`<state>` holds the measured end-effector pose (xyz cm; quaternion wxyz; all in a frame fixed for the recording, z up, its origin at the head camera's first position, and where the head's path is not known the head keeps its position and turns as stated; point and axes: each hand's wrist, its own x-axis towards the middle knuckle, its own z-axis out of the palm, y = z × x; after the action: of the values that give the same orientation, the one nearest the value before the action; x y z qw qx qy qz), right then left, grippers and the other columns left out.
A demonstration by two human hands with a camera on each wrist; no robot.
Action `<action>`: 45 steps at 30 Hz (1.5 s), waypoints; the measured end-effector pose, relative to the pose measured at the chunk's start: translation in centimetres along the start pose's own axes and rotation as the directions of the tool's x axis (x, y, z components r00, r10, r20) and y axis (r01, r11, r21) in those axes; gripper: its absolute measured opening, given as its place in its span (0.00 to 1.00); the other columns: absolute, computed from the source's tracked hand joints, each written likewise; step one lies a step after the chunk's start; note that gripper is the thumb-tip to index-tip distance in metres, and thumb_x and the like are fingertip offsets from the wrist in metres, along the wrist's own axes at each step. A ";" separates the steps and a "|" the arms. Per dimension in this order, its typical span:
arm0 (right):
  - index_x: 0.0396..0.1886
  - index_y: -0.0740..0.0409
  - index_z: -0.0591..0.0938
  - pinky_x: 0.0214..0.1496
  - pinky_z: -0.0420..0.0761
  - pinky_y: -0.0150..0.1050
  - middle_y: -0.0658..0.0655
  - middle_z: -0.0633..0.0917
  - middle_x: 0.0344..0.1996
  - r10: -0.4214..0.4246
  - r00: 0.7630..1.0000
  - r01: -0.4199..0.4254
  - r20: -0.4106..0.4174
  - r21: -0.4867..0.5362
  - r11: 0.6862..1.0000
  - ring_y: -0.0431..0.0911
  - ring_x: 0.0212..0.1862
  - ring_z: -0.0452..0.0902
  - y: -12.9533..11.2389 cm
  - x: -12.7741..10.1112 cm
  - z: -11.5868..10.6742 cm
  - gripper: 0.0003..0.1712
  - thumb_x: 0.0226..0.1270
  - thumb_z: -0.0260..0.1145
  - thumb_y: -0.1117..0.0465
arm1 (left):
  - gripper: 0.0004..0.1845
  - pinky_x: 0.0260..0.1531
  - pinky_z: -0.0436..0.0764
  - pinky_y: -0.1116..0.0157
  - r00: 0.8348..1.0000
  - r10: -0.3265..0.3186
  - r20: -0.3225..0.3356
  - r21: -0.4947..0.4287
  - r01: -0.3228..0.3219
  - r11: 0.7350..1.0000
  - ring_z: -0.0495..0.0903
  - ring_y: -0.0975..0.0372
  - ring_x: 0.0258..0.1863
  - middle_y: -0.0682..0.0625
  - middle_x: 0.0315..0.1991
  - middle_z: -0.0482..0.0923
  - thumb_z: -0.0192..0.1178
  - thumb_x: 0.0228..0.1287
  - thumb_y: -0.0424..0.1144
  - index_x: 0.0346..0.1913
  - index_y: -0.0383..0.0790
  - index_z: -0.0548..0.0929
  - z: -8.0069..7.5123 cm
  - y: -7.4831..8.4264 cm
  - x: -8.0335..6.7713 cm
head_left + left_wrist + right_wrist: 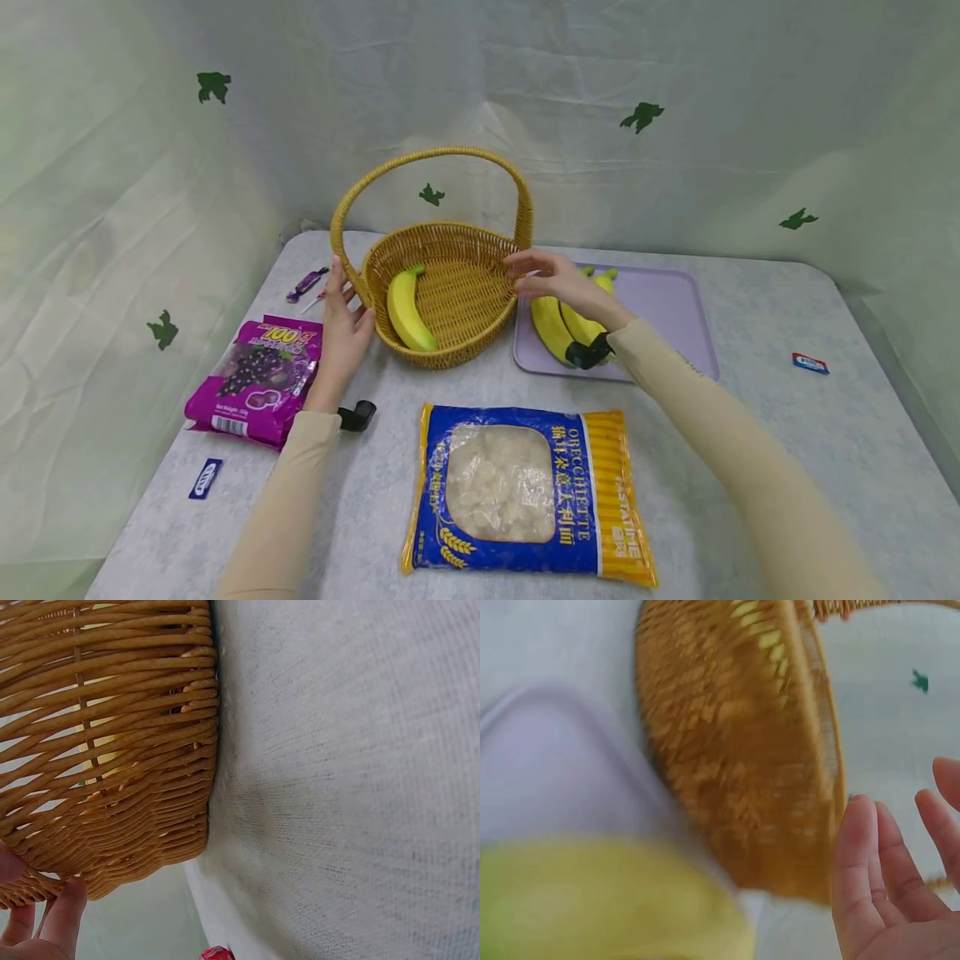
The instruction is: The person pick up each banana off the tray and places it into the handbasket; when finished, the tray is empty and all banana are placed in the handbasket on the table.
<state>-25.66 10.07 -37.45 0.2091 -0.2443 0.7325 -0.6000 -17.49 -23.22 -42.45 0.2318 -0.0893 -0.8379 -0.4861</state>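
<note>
Two hands flank the basket: left hand at its left rim, right hand at right rim, both grips relaxed, holding nothing.

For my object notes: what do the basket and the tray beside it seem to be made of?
Basket: woven wicker or rattan, tan with a slight sheen; the interlaced strands show plainly in the left wrist view. Tray: probably plastic, smooth matte lilac, with a moulded raised rim and rounded corners.
</note>
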 end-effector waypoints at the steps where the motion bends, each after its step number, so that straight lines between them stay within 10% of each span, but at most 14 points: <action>1: 0.65 0.64 0.70 0.56 0.74 0.58 0.65 0.75 0.56 0.008 1.000 -0.008 -0.012 -0.002 1.000 0.61 0.57 0.70 0.3 -0.5 -0.6 0.24 0.70 0.58 0.67 | 0.47 0.57 0.69 0.41 1.000 0.003 -0.001 -0.002 -0.003 1.000 0.60 0.41 0.65 0.34 0.72 0.44 0.47 0.65 0.18 0.75 0.60 0.39 0.0 0.0 0.0; 12: 0.67 0.66 0.67 0.54 0.79 0.45 0.69 0.72 0.60 0.125 0.979 -0.133 -0.160 -0.042 0.990 0.57 0.55 0.72 4.0 -5.8 -5.7 0.28 0.70 0.59 0.64 | 0.51 0.55 0.70 0.41 0.999 0.037 -0.010 0.000 -0.037 0.999 0.61 0.39 0.64 0.32 0.71 0.45 0.47 0.64 0.17 0.74 0.70 0.39 0.1 0.0 -0.1; 21: 0.68 0.66 0.65 0.53 0.79 0.44 0.70 0.71 0.60 0.152 0.956 -0.180 -0.251 -0.090 0.980 0.53 0.51 0.75 5.9 -8.8 -8.2 0.29 0.71 0.57 0.62 | 0.46 0.55 0.71 0.42 1.000 -0.003 0.012 -0.011 0.004 1.000 0.59 0.42 0.66 0.38 0.73 0.41 0.47 0.65 0.17 0.76 0.55 0.38 0.0 0.4 -0.2; 30: 0.70 0.68 0.60 0.61 0.68 0.62 0.74 0.62 0.66 0.238 0.945 -0.270 -0.222 -0.123 0.955 0.67 0.63 0.62 3.6 -10.7 -7.6 0.32 0.70 0.58 0.65 | 0.45 0.56 0.71 0.42 1.000 -0.002 0.010 0.010 0.002 1.000 0.60 0.42 0.65 0.37 0.73 0.42 0.47 0.66 0.19 0.75 0.53 0.38 -0.1 0.5 -0.2; 45: 0.74 0.52 0.59 0.54 0.76 0.49 0.68 0.59 0.69 0.272 0.960 -0.279 -0.061 -0.245 0.929 0.61 0.65 0.60 6.4 -10.7 -8.8 0.36 0.69 0.61 0.57 | 0.49 0.57 0.69 0.40 0.994 0.102 -0.027 0.014 -0.102 0.995 0.61 0.41 0.65 0.36 0.72 0.50 0.48 0.64 0.16 0.74 0.62 0.40 0.0 0.3 0.1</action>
<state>-23.15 24.45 -41.90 0.2491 -0.1558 0.8323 -0.4702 -17.43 -23.06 -42.18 0.2683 -0.1238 -0.8319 -0.4697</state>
